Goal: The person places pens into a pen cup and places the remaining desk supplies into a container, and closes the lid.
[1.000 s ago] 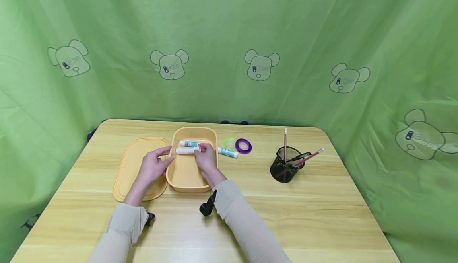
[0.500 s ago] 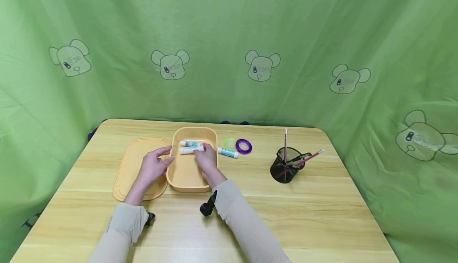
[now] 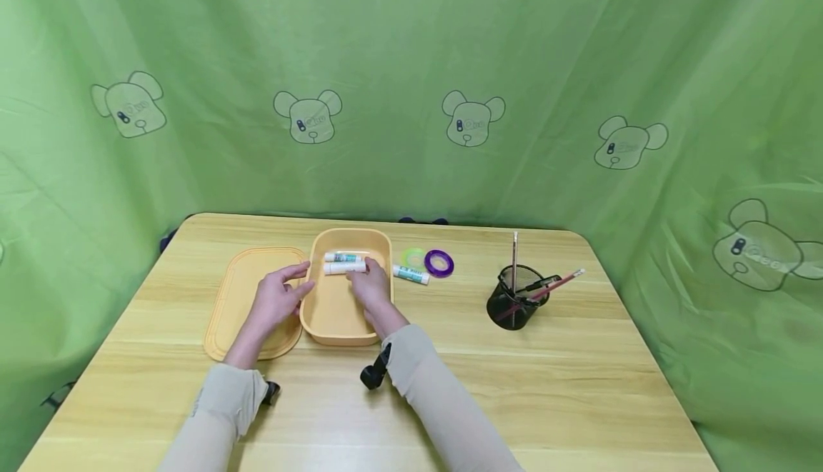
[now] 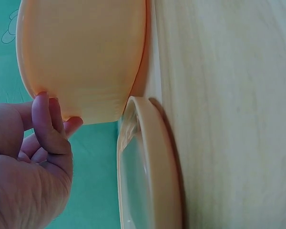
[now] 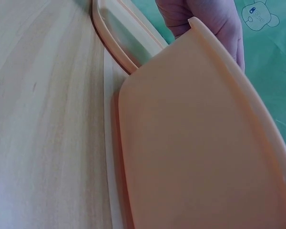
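pinching the white tube [image 3: 343,268] by one end, right hand [image 3: 371,289] is risking a roll into the neighbouring tube [image 3: 342,257] through uneven release.

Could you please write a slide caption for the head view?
Right hand inside an open box with two glue sticks, left hand at its side, lid alongside.

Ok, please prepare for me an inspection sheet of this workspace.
Surface: light wooden table
Job's things: orange box, uncovered; far tube and near tube inside; lid flat, left of box
Clutter: third tube, green ring and purple ring right of the box; mesh cup holding pencils farther right
Hands: left hand touches the box's left side; right hand is at the near tube's right end, pinch unclear
Cables: nothing seen
Surroundings: green curtain with animal-head drawings
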Motion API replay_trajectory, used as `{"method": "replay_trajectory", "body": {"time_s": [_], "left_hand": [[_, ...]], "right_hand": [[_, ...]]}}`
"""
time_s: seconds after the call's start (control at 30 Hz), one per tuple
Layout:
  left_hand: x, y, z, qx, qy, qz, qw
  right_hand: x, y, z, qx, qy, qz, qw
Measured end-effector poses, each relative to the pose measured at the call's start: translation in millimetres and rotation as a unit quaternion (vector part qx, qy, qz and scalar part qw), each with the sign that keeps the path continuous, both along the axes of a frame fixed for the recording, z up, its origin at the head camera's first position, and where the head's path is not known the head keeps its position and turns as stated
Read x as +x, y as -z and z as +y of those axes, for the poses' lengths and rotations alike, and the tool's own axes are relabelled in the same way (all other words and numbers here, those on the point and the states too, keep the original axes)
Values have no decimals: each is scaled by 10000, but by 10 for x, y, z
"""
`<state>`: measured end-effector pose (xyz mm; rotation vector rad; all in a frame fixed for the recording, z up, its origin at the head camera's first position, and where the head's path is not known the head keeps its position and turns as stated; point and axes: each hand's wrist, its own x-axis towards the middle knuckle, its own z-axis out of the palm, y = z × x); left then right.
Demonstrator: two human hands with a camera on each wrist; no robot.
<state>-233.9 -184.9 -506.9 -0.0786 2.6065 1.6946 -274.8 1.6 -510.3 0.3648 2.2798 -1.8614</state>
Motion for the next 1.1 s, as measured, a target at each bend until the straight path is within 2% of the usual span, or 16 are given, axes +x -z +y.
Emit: {"method": "replay_trajectory", "body": {"time_s": [0.4,0.57,0.7,0.93,1.1], "left_hand": [[3,5,-4,75,17,39,10000],[9,-3,4,43,23,70,10000],[7,-11,11,-50,49,101,9999],[-4,-11,21,-61,88,171,9998],[7,-3,9,-87,76,149,9998]], "right_hand": [[-12,-9,2,158,4,182,9997],[-15,-33,4,-1,96,416,9991],[4,-110,50,-208,16,671,9975],[-2,-335,308,-380,-201,1008,9940],[-58,-374,599,-434,-97,1042,9936]]}}
